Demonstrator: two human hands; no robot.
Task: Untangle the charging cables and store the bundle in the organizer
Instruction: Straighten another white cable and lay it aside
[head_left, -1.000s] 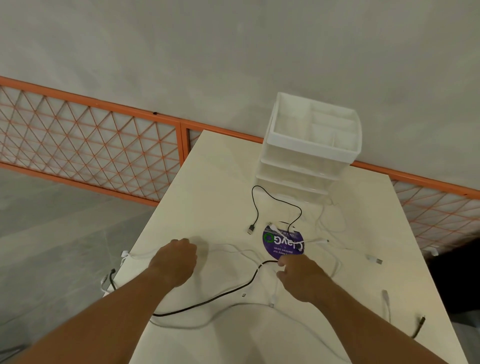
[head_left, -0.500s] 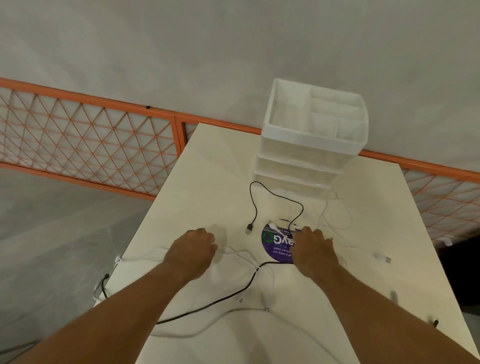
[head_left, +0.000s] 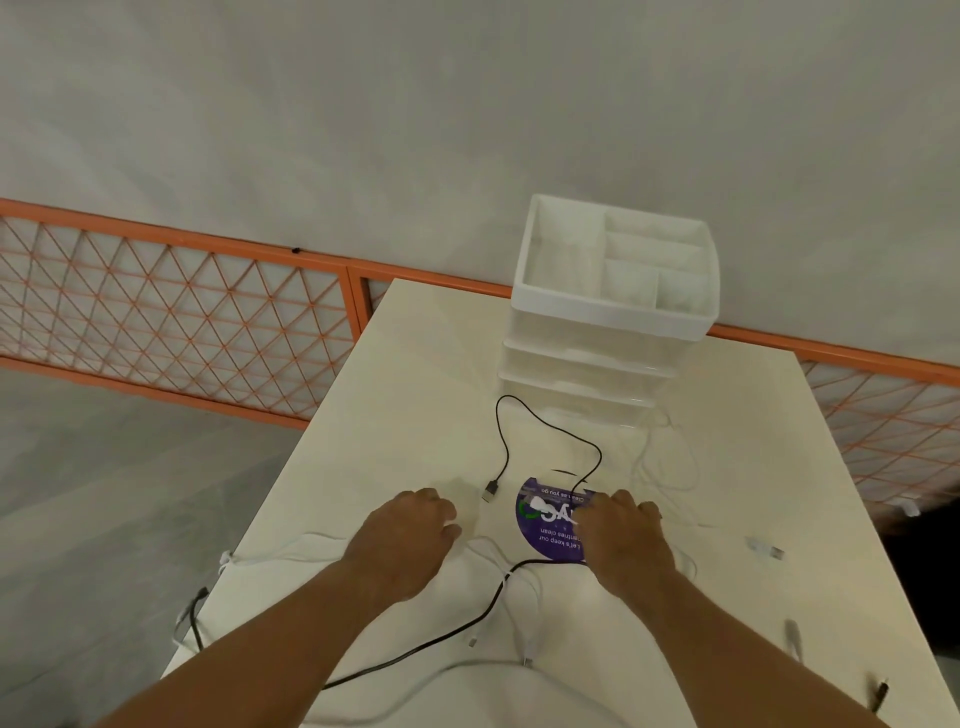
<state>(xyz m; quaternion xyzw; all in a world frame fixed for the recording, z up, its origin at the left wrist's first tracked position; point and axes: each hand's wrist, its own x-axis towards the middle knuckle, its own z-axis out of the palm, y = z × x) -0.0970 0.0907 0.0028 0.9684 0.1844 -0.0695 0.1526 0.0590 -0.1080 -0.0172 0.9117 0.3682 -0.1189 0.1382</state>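
Several charging cables lie tangled on the cream table. One black cable loops from its USB plug back to a purple round sticker. My right hand sits on that sticker with fingers curled down where this cable ends; the fingertips are hidden. My left hand grips a white cable that runs to the table's left edge. A second black cable passes between my forearms. The white organizer, an open compartment tray above drawers, stands behind the cables.
An orange mesh fence runs behind the table. Cable ends hang over the left edge. A white plug lies at the right, and more cable ends lie near the right front corner. Thin white cables coil beside the organizer's base.
Both hands have moved forward toward the organizer. My right hand went from the black cable's bend up onto the purple sticker. My left hand advanced with the white cable.
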